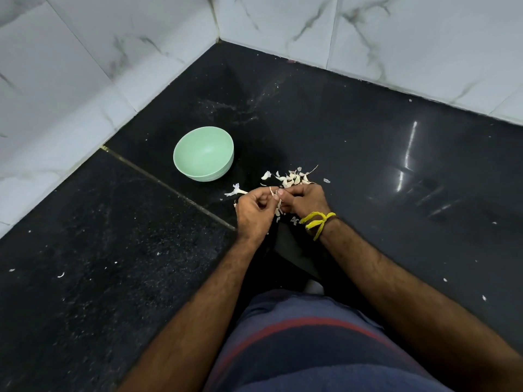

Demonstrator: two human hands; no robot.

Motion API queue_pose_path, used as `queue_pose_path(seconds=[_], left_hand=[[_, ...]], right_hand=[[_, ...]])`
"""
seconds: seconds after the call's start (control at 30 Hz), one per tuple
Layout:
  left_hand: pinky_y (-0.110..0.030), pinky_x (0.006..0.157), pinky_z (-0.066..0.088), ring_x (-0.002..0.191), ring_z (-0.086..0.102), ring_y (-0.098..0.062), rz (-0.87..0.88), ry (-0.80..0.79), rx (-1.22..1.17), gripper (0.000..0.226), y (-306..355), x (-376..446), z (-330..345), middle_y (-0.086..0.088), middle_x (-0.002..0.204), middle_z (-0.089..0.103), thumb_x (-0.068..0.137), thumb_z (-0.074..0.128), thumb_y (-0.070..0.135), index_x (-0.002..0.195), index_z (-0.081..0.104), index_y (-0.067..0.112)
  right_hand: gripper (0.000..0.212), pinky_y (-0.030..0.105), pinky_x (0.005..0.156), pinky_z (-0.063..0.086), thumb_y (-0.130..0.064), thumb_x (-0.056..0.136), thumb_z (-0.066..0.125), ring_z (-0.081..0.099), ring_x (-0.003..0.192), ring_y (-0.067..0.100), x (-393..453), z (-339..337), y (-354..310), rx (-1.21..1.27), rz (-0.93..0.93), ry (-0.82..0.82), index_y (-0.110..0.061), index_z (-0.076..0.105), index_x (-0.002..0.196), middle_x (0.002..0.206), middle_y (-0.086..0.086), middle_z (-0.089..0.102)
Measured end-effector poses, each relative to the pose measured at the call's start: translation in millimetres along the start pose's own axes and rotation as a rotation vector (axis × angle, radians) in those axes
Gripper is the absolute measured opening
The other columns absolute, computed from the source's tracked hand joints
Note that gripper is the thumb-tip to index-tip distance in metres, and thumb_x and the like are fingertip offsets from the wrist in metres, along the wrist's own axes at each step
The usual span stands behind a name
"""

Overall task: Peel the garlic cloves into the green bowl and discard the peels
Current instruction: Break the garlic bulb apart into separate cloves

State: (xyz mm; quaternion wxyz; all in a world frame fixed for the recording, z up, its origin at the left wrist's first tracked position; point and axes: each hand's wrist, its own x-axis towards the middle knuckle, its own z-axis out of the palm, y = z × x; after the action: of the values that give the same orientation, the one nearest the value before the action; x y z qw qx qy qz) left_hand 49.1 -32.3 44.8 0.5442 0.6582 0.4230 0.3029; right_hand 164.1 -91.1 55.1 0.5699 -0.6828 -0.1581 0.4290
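My shirt [311, 349], dark blue with a red stripe, fills the bottom of the view, and my two bare forearms reach forward from it over the black desk [368, 165]. A yellow thread [318, 222] is tied round my right wrist. My left hand [254, 215] and right hand [304, 200] meet close together just above the desk, both curled nearly closed. Between them I pinch a garlic clove [278, 206]; the left fingers [261, 195] are bent inward against it, and the right thumb and forefinger press on its top, where a thin strip of skin [271, 190] sticks up. How much of the clove is bare I cannot tell, since my fingers cover most of it. A twisted bit of peel [236, 191] lies on the desk just beside my left knuckles. Just beyond my right hand sits a small heap of cloves and peels [293, 178], with a few loose flakes scattered near it. Farther off to the left stands the green bowl [203, 153], upright, apart from the heap, and I see nothing inside it. Behind everything, the white marble-patterned walls [113, 52] meet in a corner.
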Motion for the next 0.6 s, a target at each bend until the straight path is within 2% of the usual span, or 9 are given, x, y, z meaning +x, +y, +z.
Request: queue_pose_path(seconds=[0.1, 0.2, 0.33, 0.4, 0.53, 0.6], left_hand=[[-0.023, 0.066, 0.057, 0.070, 0.068, -0.008, 0.033, 0.044, 0.049, 0.013, -2.0, -0.2, 0.1, -0.002, 0.078, 0.075, 0.088, 0.078, 0.017, 0.098, 0.078, 0.008], [-0.021, 0.063, 0.056, 0.067, 0.066, -0.006, 0.052, 0.090, 0.077, 0.011, -1.4, -2.0, 1.8, -0.002, 0.077, 0.075, 0.086, 0.080, 0.016, 0.095, 0.078, 0.009], [-0.026, 0.067, 0.059, 0.070, 0.070, -0.010, 0.023, 0.093, 0.049, 0.010, -1.4, -0.1, 0.7, 0.000, 0.078, 0.076, 0.085, 0.081, 0.017, 0.092, 0.078, 0.012], [-0.029, 0.071, 0.060, 0.072, 0.070, -0.010, -0.034, 0.076, -0.002, 0.007, -3.2, 2.3, -1.2, -0.001, 0.079, 0.076, 0.084, 0.081, 0.011, 0.088, 0.077, 0.015], [-0.050, 0.084, 0.061, 0.081, 0.073, -0.025, -0.193, 0.047, -0.120, 0.007, -5.0, 2.9, 0.2, -0.015, 0.086, 0.077, 0.084, 0.079, 0.003, 0.091, 0.077, 0.003], [-0.049, 0.082, 0.062, 0.084, 0.075, -0.030, -0.226, 0.066, -0.126, 0.011, -3.9, 4.0, 1.7, -0.013, 0.086, 0.077, 0.083, 0.080, 0.004, 0.093, 0.077, 0.001]], right_hand=[[0.023, 0.020, 0.061, 0.058, -0.001, 0.088, 0.069, 0.068, 0.060, 0.011, -3.5, 0.3, -4.5, 0.142, 0.053, -0.047, 0.016, 0.066, 0.102, 0.076, 0.012, 0.068], [0.020, 0.021, 0.063, 0.059, 0.003, 0.088, 0.066, 0.070, 0.063, 0.013, -4.0, -1.4, -8.4, 0.226, 0.085, -0.077, 0.017, 0.064, 0.102, 0.079, 0.012, 0.069], [0.015, 0.024, 0.067, 0.060, 0.001, 0.088, 0.067, 0.069, 0.068, 0.018, -5.0, -4.5, -7.7, 0.250, 0.114, -0.135, 0.011, 0.067, 0.099, 0.080, 0.014, 0.070], [0.008, 0.023, 0.064, 0.060, -0.001, 0.088, 0.068, 0.066, 0.065, 0.017, -6.5, -5.5, -4.7, 0.226, 0.112, -0.137, 0.004, 0.070, 0.094, 0.077, 0.013, 0.069], [0.005, 0.020, 0.056, 0.056, 0.001, 0.086, 0.070, 0.062, 0.054, 0.010, -9.5, -4.9, 0.7, 0.135, 0.027, -0.069, -0.003, 0.072, 0.083, 0.071, 0.014, 0.067], [0.005, 0.020, 0.054, 0.055, 0.001, 0.086, 0.070, 0.062, 0.050, 0.009, -11.2, -1.5, 2.9, 0.125, -0.003, -0.012, -0.002, 0.072, 0.082, 0.068, 0.012, 0.067]])
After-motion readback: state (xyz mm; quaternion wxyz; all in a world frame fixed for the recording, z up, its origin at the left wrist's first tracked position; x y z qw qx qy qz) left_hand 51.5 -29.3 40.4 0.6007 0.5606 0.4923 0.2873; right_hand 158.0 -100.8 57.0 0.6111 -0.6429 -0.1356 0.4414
